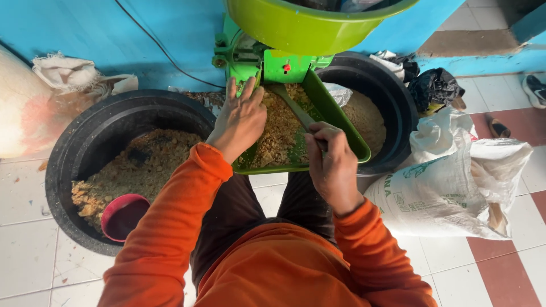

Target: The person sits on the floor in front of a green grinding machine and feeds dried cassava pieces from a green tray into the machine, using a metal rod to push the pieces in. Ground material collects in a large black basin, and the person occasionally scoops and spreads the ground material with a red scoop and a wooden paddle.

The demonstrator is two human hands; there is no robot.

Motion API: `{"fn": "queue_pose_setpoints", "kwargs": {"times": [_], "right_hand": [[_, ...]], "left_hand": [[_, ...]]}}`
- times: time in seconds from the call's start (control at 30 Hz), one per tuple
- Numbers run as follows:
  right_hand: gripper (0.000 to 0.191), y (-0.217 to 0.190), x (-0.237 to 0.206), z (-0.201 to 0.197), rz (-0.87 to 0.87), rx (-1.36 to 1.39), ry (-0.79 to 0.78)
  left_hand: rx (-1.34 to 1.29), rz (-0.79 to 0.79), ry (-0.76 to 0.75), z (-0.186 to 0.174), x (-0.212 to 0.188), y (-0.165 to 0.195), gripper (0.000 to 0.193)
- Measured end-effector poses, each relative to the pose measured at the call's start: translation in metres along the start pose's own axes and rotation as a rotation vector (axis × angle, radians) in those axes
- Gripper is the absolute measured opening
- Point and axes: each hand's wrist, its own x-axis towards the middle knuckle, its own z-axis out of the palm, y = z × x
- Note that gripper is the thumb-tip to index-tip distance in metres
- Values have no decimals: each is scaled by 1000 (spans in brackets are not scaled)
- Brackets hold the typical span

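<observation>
The left hand (242,119), fingers spread, pressed loose, crumbly brown meal (278,133) in the green chute tray (335,116); the right hand (333,162), fingers clenched, gripped a stiff green scraper (296,109) by its handle.

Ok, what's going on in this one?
A person in orange sleeves stands over a green machine's chute tray, which is full of coarse brown meal. The left hand presses flat on the meal; the right hand grips a green scraper lying in it. Black tubs sit either side, the left tub holding a maroon scoop bowl.
</observation>
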Motion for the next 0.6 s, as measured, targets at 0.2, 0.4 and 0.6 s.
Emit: {"fn": "queue_pose_setpoints", "kwargs": {"times": [0.2,0.4,0.6], "right_hand": [[21,4,-1,-54,71,-26,79],[20,25,-2,-56,106,-29,31],[20,36,-7,-32,123,-4,92]], "left_hand": [[27,107,-347,-17,30,-6,20],[73,139,-305,12,64,-12,28],[-51,81,-69,21,51,-12,22]]}}
